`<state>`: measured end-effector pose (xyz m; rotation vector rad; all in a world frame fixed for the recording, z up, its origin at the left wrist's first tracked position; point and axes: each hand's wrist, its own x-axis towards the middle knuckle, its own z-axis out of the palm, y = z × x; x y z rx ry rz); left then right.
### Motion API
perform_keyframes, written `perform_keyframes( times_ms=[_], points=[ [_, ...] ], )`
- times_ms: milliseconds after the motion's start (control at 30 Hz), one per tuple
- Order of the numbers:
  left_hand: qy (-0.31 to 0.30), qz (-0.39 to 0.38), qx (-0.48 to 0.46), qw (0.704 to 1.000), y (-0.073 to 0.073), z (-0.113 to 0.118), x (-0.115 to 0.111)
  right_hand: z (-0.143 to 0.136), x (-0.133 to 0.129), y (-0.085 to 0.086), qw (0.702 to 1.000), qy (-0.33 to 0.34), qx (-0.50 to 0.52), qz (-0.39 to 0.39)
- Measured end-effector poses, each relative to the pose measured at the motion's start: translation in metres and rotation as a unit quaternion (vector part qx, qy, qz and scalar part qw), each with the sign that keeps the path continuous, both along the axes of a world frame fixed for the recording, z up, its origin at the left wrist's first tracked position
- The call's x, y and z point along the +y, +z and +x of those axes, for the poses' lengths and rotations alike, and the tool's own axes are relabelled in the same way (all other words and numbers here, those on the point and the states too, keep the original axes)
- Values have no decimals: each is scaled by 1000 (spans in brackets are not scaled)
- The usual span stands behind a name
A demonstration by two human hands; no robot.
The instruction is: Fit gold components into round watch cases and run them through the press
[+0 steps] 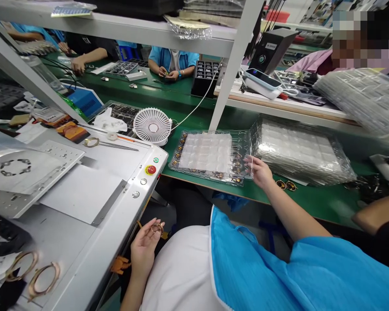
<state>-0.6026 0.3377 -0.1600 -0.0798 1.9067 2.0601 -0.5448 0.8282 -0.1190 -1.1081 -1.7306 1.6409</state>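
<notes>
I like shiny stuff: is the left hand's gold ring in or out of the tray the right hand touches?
Out: the left hand holds the gold ring, apart from that tray.

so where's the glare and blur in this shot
Head view: pale reflections on the stack of clear trays; head view: the raised trays at upper right look smeared, the fan fairly crisp; head view: a pixelated patch covers part of the upper right; head view: the ring in the left hand shows, its fine detail soft.

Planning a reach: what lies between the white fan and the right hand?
In the head view, green table, then a clear tray with a white sheet lie between fan and right hand.
</notes>
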Motion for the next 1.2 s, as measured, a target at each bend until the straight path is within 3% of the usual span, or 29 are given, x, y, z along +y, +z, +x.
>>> perform_keyframes(
  times_ms=[267, 467, 700, 900, 1067, 1200],
  points=[
    [6, -13, -1, 1000, -5, 2, -1, -11, -19, -15, 998, 34, -21, 56],
    [21, -7, 8, 1000, -3, 2, 2, -19, -22, -6, 994, 83, 39, -57],
    [15, 8, -6, 1000, 0, 3, 6, -28, -42, -4, 960, 139, 137, -201],
    [18, 22, -14, 999, 2, 1, 8, -37, -48, -9, 947, 146, 165, -233],
    [20, 28, -16, 999, 3, 0, 8, -42, -55, -4, 943, 174, 172, -224],
    [34, 45, -15, 998, 7, 5, 13, -44, -59, -1, 943, 157, 196, -217]
  ],
)
